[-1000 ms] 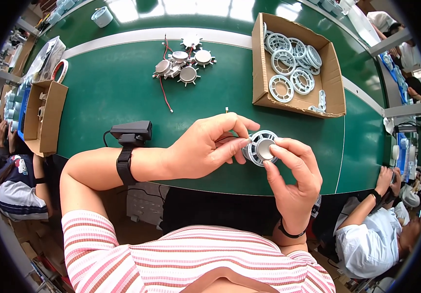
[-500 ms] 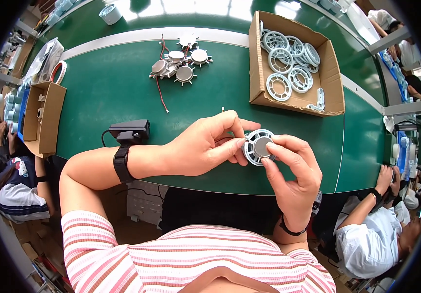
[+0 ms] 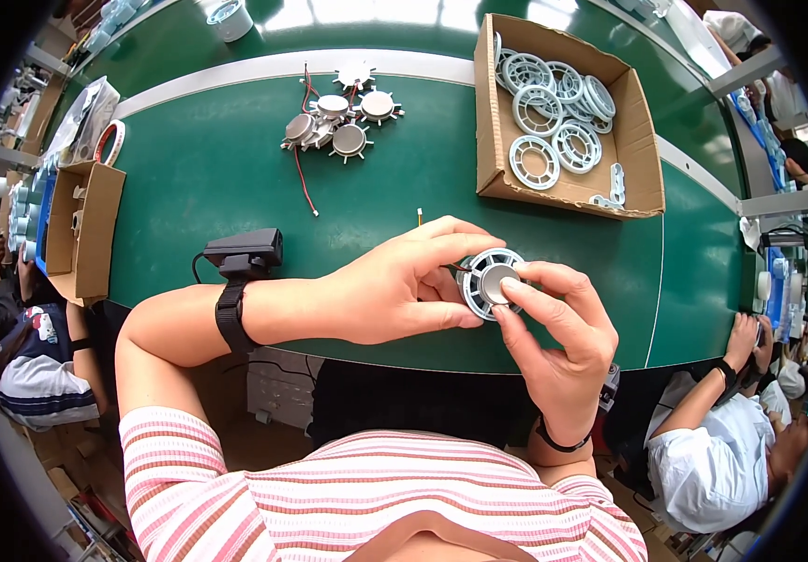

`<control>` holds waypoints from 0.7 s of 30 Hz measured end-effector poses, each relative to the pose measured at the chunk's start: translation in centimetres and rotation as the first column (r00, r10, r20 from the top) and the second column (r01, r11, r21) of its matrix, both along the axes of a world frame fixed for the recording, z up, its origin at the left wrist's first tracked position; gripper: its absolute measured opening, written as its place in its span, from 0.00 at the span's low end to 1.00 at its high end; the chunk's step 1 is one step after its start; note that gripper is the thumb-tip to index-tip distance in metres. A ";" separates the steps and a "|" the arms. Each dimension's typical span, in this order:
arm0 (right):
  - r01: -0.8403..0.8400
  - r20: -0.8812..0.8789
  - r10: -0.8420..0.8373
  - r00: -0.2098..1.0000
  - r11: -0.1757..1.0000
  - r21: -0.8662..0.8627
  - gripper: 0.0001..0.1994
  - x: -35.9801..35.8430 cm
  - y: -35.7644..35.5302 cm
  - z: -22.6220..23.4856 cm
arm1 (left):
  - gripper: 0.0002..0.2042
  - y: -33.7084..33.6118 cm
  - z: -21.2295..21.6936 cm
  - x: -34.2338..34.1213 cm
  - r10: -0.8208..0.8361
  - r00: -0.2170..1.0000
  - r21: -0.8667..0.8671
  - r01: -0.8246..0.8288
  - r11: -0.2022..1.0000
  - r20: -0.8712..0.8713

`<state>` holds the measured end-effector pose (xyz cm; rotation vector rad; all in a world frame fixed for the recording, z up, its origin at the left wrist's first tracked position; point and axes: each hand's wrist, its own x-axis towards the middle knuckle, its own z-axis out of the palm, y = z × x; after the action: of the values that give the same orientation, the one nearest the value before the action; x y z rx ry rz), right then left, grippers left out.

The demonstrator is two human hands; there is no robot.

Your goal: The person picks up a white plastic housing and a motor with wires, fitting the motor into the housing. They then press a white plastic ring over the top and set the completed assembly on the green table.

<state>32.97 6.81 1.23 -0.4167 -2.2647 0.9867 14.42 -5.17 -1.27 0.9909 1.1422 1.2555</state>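
Note:
Over the near part of the green table, my left hand (image 3: 390,286) closes around the left side of a pale blue spoked ring (image 3: 470,293), index finger along its top and thumb at its lower edge. A round silver disc (image 3: 493,284) sits in the ring's middle. My right hand (image 3: 568,323) pinches this disc between thumb and fingers from the right. A reddish wire shows at the ring's left edge, partly hidden by my left fingers. Beyond that hand, a small white connector (image 3: 420,214) sticks out on a wire.
Several silver discs with prongs and red wires (image 3: 348,140) lie in a cluster farther back. An open cardboard box (image 3: 568,199) of pale blue rings stands at the back right. A smaller carton (image 3: 96,229) is at the left. Co-workers sit on both sides.
My left fingertips have gone from pinching at the ring's left edge to spreading around it, index above and thumb below. My right hand stays on the disc.

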 end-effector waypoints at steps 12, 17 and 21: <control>-0.041 0.016 0.038 0.999 0.977 0.208 0.16 0.2 0.9 -0.8 | 0.31 0.5 -0.7 0.3 -0.015 0.998 0.045 0.018 0.999 -0.057; -0.042 -0.065 0.047 0.997 0.996 0.079 0.19 0.5 -0.4 -1.2 | 0.30 -0.4 -0.2 0.6 0.135 0.903 0.214 -0.049 0.976 -0.409; 0.054 -0.103 -0.048 0.994 0.997 0.053 0.18 0.2 -1.7 -1.2 | 0.29 -0.3 -0.4 0.7 0.371 0.627 0.456 -0.028 0.890 -0.685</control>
<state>33.12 5.10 0.07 -0.3893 -2.1746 0.8965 15.08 -5.45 -1.69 1.8758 1.7171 1.3138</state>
